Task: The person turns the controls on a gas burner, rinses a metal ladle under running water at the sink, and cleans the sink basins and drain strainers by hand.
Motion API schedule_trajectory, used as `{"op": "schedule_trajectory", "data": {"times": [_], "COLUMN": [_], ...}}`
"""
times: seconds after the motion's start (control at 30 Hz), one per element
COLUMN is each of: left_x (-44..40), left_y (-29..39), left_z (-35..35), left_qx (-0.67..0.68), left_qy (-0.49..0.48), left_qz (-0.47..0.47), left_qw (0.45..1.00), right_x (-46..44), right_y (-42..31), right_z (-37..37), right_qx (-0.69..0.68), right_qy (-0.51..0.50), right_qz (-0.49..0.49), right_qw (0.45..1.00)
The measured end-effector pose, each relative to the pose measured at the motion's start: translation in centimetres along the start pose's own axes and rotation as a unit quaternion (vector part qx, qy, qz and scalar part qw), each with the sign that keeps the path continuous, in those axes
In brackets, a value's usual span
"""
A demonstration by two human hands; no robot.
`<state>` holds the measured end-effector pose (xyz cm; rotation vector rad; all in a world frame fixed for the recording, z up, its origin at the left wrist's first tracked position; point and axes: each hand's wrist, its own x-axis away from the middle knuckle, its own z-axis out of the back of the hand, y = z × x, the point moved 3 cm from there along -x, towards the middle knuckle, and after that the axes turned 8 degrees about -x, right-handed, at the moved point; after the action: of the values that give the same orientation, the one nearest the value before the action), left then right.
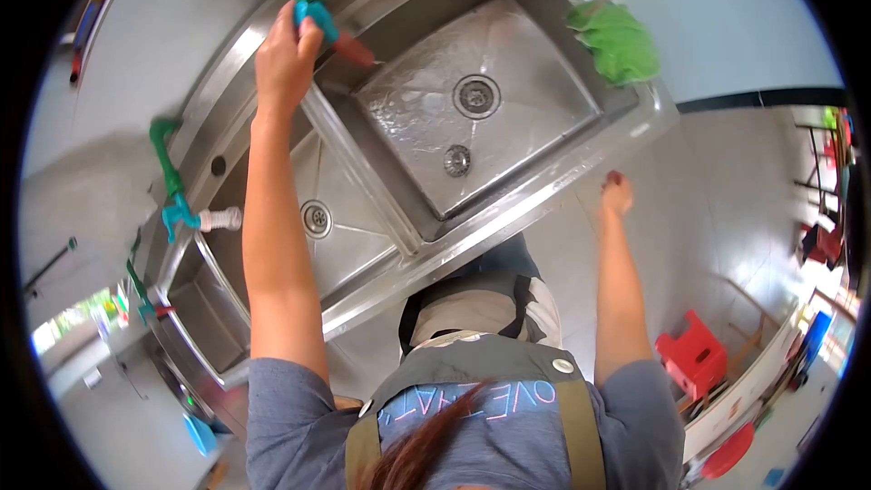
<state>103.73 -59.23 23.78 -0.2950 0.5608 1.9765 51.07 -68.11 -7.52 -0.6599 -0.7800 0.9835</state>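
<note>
My left hand (288,59) is closed around the teal tap (315,14) on a green pipe at the back edge of the steel sink (535,192). A reddish spout (352,49) points from this tap over the right basin (544,82), whose floor is wet round its drain (476,96). A small metal strainer (457,161) lies on the basin floor. Out past the sink's front edge, my right hand (617,192) hangs in the air with its fingers curled; whether something small is in it is not clear.
A green cloth (617,41) drapes over the sink's right corner. Another teal tap (181,216) with a whitish spout stands at the left, by the middle basin (349,209). A red stool (694,354) is on the floor at the lower right.
</note>
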Motion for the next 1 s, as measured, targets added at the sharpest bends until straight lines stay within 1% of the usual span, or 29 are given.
{"op": "schedule_trajectory", "data": {"times": [0.03,0.07,0.1,0.13,0.17,0.2,0.23,0.3,0.33,0.37,0.4,0.43,0.47,0.5,0.53,0.57,0.6,0.7,0.77,0.8,0.83,0.9,0.97,1.0], "left_x": [0.0,0.0,0.2,0.5,0.8,1.2,1.6,2.8,3.8,4.9,6.5,8.5,10.7,13.1,15.5,18.1,20.9,29.0,33.7,35.0,36.3,39.6,40.5,41.0], "left_y": [-0.9,-1.6,-2.2,-2.7,-3.0,-2.9,-3.1,-2.6,-3.8,-3.8,-3.7,-3.5,-3.6,-3.6,-3.4,-3.1,-3.0,-2.5,-1.6,-0.6,0.3,1.3,2.8,3.4], "left_z": [0.1,0.3,0.6,0.7,1.1,1.4,1.4,1.7,-0.3,-0.8,-1.1,-1.1,-1.6,-2.0,-2.3,-2.5,-2.8,-2.8,-2.0,-1.3,-0.8,-0.6,-0.7,-0.7], "left_qx": [0.000,0.006,0.012,0.023,0.034,0.056,0.059,0.174,0.224,0.208,0.238,0.266,0.292,0.317,0.335,0.353,0.338,0.282,0.255,0.222,0.190,0.126,0.078,0.063], "left_qy": [-0.013,-0.022,-0.031,-0.032,-0.032,-0.062,-0.004,0.009,0.015,0.060,0.077,0.094,0.099,0.105,0.099,0.094,0.098,0.102,0.121,0.111,0.101,0.091,0.088,0.089], "left_qz": [-0.012,-0.017,-0.022,-0.023,-0.024,0.027,0.007,0.050,0.058,0.047,0.097,0.148,0.209,0.267,0.316,0.364,0.397,0.497,0.576,0.614,0.650,0.597,0.578,0.588], "left_qw": [1.000,1.000,0.999,0.999,0.999,0.996,0.998,0.983,0.973,0.975,0.963,0.948,0.928,0.904,0.882,0.857,0.848,0.814,0.767,0.750,0.729,0.787,0.807,0.802], "right_x": [-0.4,-0.7,-0.4,0.1,1.7,5.0,8.1,11.3,12.3,13.3,14.6,14.7,15.6,16.0,16.3,17.2,17.7,17.4,17.6,17.3,16.9,15.9,15.0,14.5], "right_y": [-0.4,-1.3,-2.4,-3.8,-7.2,-12.4,-16.5,-21.2,-22.0,-22.5,-22.9,-21.0,-19.7,-17.3,-15.3,-14.8,-14.4,-11.2,-11.9,-12.3,-11.3,-8.0,-7.2,-7.0], "right_z": [1.0,2.1,3.0,3.5,3.3,3.1,2.6,-1.0,-3.5,-6.2,-8.9,-12.6,-15.4,-18.8,-21.5,-22.7,-23.8,-26.7,-26.2,-26.2,-27.0,-28.5,-28.4,-28.4], "right_qx": [0.103,0.205,0.198,0.183,0.117,0.051,-0.016,-0.008,0.016,0.041,0.062,0.087,0.090,0.207,0.319,0.384,0.447,0.411,0.412,0.413,0.407,0.395,0.364,0.348], "right_qy": [0.043,0.089,0.143,0.195,0.151,0.104,0.058,-0.136,-0.218,-0.298,-0.374,-0.430,-0.506,-0.553,-0.587,-0.593,-0.595,-0.546,-0.552,-0.553,-0.578,-0.623,-0.633,-0.637], "right_qz": [0.033,0.069,0.181,0.289,0.318,0.340,0.356,0.378,0.392,0.404,0.444,0.477,0.428,0.438,0.441,0.421,0.398,0.400,0.389,0.385,0.405,0.440,0.450,0.456], "right_qw": [0.993,0.972,0.953,0.919,0.929,0.933,0.933,0.916,0.894,0.864,0.812,0.762,0.744,0.678,0.599,0.569,0.536,0.611,0.612,0.612,0.581,0.511,0.514,0.515]}}
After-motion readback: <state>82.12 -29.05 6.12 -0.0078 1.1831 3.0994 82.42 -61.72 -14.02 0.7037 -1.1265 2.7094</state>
